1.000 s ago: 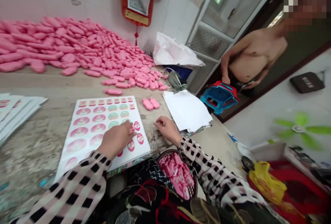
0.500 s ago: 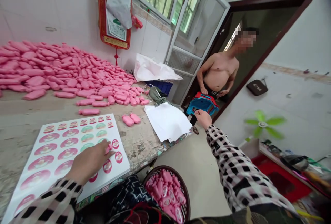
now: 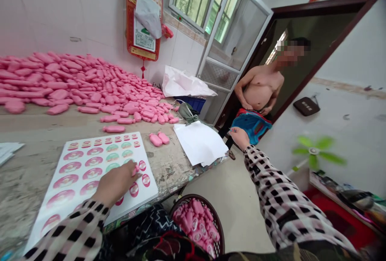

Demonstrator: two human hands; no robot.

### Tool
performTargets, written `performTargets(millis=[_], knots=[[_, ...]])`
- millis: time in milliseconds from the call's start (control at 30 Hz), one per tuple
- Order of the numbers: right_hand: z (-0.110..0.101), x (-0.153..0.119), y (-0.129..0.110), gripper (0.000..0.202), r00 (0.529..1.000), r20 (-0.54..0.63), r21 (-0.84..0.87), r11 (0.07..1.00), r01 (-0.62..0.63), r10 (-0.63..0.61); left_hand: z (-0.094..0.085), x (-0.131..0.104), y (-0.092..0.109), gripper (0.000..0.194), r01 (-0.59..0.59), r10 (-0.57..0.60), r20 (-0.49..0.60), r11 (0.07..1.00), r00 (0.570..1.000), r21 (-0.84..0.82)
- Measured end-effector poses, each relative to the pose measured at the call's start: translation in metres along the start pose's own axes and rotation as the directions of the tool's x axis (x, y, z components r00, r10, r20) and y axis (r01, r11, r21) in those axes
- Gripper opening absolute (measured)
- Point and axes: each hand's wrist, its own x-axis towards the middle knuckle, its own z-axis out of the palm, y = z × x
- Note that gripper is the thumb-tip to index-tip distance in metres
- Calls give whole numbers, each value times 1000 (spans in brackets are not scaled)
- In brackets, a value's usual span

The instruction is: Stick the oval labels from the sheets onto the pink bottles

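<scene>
My left hand (image 3: pixel 116 183) rests over a stack of sticker sheets (image 3: pixel 64 180) at the table's near edge. Its fingers are closed round a small pink bottle (image 3: pixel 136 168), of which only a bit shows. Printed on the top sheet are rows of pink, green and red oval stickers. Two pink bottles (image 3: pixel 159 138) lie just beyond its far edge. My right hand (image 3: pixel 240 137) is stretched out past the table, fingers pinched together. Anything between those fingertips is too small to make out. White papers (image 3: pixel 200 142) lie to its left.
Many pink bottles (image 3: pixel 90 80) form a heap along the wall. A dark basket (image 3: pixel 219 222) of labelled pink bottles stands below the table edge. In the doorway a person (image 3: pixel 259 86) holds a blue and red plastic piece (image 3: pixel 251 126). A green fan (image 3: pixel 313 151) is at the right.
The view has shifted slightly left. The person in the doorway has tilted the blue and red plastic piece and has both hands near it. My hands keep much the same pose.
</scene>
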Motion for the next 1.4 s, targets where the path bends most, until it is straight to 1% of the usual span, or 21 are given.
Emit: performTargets(millis=[67,133,167,233,300,367,400,467,533,633,800,933,1033,1100,1233,1333,1400], knots=[[11,-15,-26,36,997,16,44,996,73,-73,0,-2,2,28,14,-14,-23,999,1000,40],[28,-36,-55,39,978,46,141,971,196,-204,0,-4,4,28,12,-10,-37,998,999,61],[39,-47,-71,39,955,64,213,939,270,-289,1,-4,4,28,23,-20,-33,998,999,66],[65,-72,-103,37,883,107,375,841,391,-458,3,-3,4,30,34,-32,-24,997,999,74],[93,-97,-135,33,802,166,491,754,437,-573,5,-1,3,30,40,-38,-20,996,999,81],[118,-119,-162,29,741,231,536,718,444,-631,5,-1,3,31,39,-37,-20,995,999,89],[129,-127,-174,27,722,264,536,720,442,-639,5,-1,4,31,39,-37,-21,995,999,93],[147,-139,-192,24,707,306,504,739,448,-638,5,-2,5,32,38,-35,-26,994,999,101],[159,-145,-204,22,704,313,462,750,473,-637,4,-2,6,31,35,-32,-30,993,999,110],[169,-146,-211,19,693,290,433,736,520,-660,3,-1,6,32,28,-25,-29,992,999,120],[175,-143,-211,18,672,274,407,716,567,-688,5,0,4,33,18,-14,-36,991,999,131],[175,-141,-210,18,635,278,409,687,601,-721,7,1,3,35,21,-17,-35,991,999,134],[174,-140,-210,17,597,283,423,656,625,-751,9,2,3,37,15,-11,-32,991,999,136],[173,-139,-210,17,587,285,430,648,628,-758,9,3,2,37,14,-10,-33,991,999,136],[173,-136,-210,16,582,289,455,644,615,-760,8,2,2,37,12,-8,-33,991,999,132],[174,-134,-210,16,561,309,496,634,594,-768,8,1,2,37,4,0,-28,992,1000,128],[176,-135,-209,15,564,317,524,637,566,-762,7,1,2,37,-1,4,-25,992,1000,123]])
